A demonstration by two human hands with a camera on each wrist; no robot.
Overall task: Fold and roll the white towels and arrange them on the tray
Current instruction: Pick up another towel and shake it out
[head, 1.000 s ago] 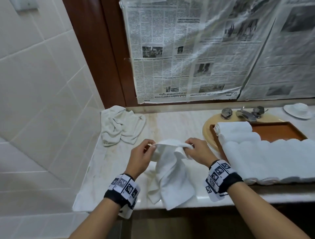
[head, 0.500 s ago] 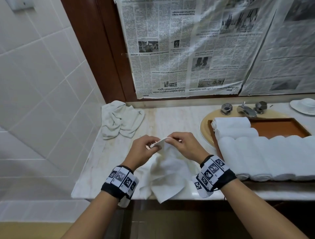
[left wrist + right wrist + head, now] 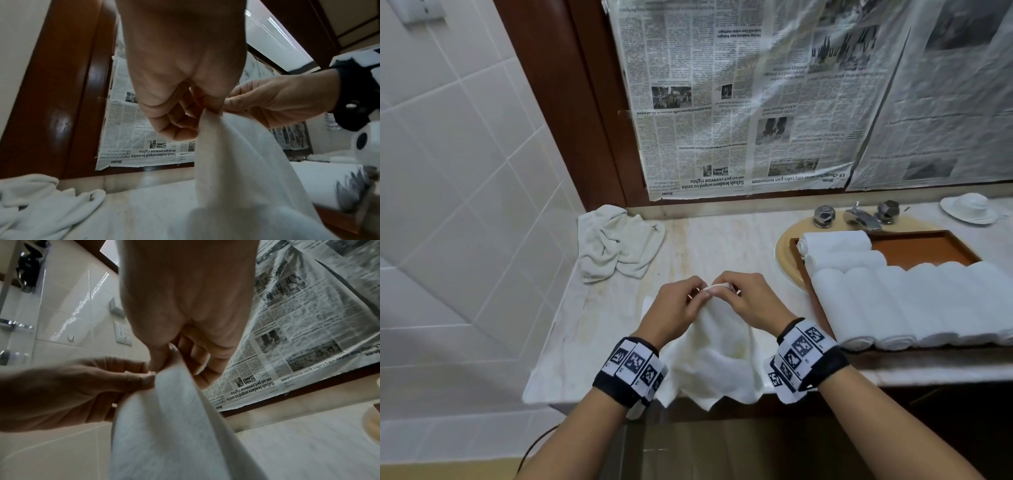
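A white towel (image 3: 714, 359) hangs from both hands above the marble counter, its lower end draped over the front edge. My left hand (image 3: 678, 305) and right hand (image 3: 748, 301) meet at its top edge and pinch it side by side. The left wrist view shows the towel (image 3: 232, 162) falling from my left hand (image 3: 205, 107); the right wrist view shows the towel (image 3: 168, 426) pinched by my right hand (image 3: 164, 360). To the right, the brown tray (image 3: 928, 248) holds several rolled white towels (image 3: 914, 301).
A crumpled off-white towel (image 3: 616, 246) lies at the counter's back left. The tray sits over a beige sink (image 3: 787, 253) with a chrome tap (image 3: 861, 217). A white dish (image 3: 971, 207) is at the far right. Newspaper (image 3: 756, 102) covers the mirror behind.
My two hands have come together along the towel's top edge, from spread apart to touching. The towel now hangs narrower between them.
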